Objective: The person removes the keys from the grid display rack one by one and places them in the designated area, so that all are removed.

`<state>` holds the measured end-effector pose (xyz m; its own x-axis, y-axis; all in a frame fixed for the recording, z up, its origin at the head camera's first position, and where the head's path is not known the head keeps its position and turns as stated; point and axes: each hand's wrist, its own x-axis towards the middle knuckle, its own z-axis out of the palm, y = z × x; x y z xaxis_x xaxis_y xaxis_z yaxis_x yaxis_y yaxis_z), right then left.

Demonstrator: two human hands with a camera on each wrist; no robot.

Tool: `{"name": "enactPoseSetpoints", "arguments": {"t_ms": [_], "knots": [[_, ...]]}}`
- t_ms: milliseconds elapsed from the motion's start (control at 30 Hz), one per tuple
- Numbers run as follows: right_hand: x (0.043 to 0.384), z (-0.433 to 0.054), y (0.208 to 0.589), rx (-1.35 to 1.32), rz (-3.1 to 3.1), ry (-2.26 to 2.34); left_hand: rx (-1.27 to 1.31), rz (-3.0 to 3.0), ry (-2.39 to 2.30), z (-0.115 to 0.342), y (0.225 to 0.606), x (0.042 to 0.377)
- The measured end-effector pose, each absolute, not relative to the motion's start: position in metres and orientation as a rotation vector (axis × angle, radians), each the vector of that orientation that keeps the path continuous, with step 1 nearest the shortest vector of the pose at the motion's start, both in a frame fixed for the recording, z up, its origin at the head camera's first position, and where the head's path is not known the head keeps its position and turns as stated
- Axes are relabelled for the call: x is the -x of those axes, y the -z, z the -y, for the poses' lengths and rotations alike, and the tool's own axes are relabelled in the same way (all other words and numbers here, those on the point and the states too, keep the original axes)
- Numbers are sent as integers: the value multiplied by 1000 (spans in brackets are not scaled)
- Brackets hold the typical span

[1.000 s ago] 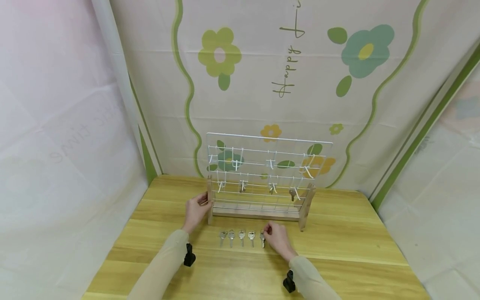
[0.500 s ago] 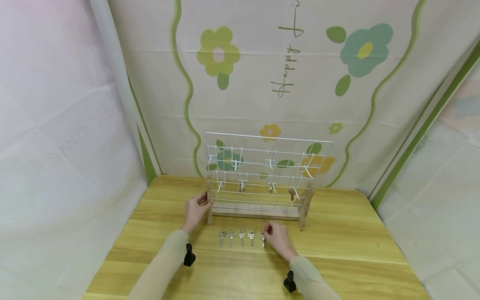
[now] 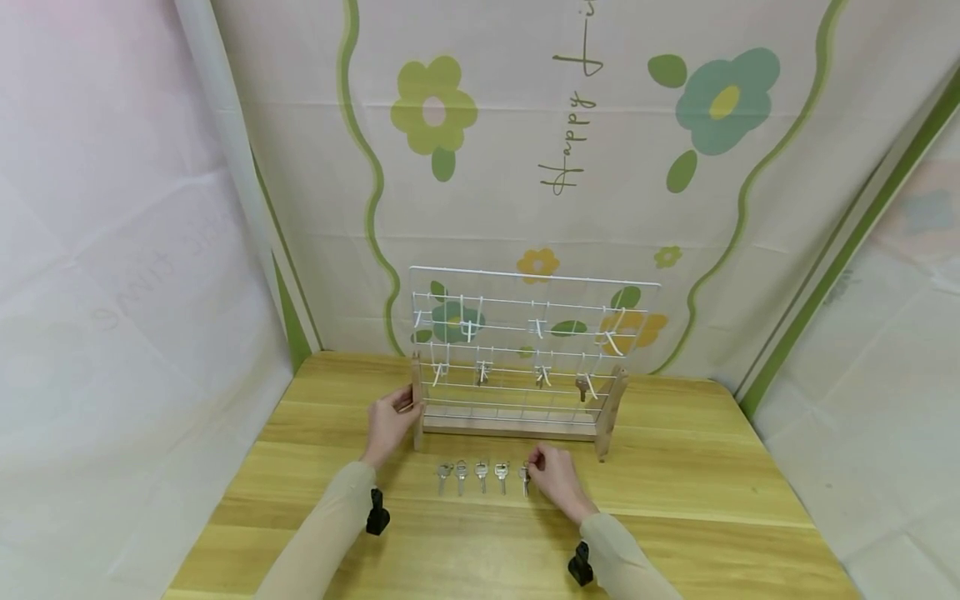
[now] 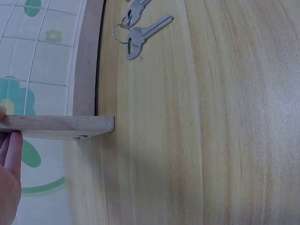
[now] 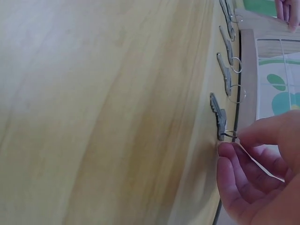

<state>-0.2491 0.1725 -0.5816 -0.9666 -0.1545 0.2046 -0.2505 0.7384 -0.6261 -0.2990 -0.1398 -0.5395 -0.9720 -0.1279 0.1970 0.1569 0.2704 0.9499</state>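
Observation:
My left hand (image 3: 387,423) grips the wooden side post (image 4: 56,123) of a white wire rack (image 3: 517,350), thumb on one side and fingers on the other. At the right end of a row of silver keys (image 3: 482,475), my right hand (image 3: 557,477) pinches the thin ring (image 5: 230,134) of the last key (image 5: 219,119) between thumb and fingertip. This key's blade points away from the rack, toward the front of the table. The other keys, each with a ring, lie side by side in front of the rack's wooden base (image 3: 510,427).
White hooks (image 3: 611,340) stick out from the wire grid in two rows. A key (image 3: 582,388) hangs on the lower right hook, with more small metal pieces on neighbouring lower hooks. The wooden table (image 3: 675,492) is surrounded by printed cloth (image 3: 480,208) at the back and sides.
The head view has shifted slightly. Both hands keep their places, the left on the post and the right at the last key's ring.

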Motion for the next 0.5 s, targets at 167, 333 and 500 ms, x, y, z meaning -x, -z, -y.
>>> {"name": "enactPoseSetpoints", "arguments": {"t_ms": [167,333,500], "knots": [[249,-172,573,-284,2801,-1128,29,2316,1761,140,540,299],[251,-166,560,-282,2747,-1160,21,2312,1774,140,539,299],[253,-153,542,-356,2670,-1190,20,2309,1784,140,539,299]]}}
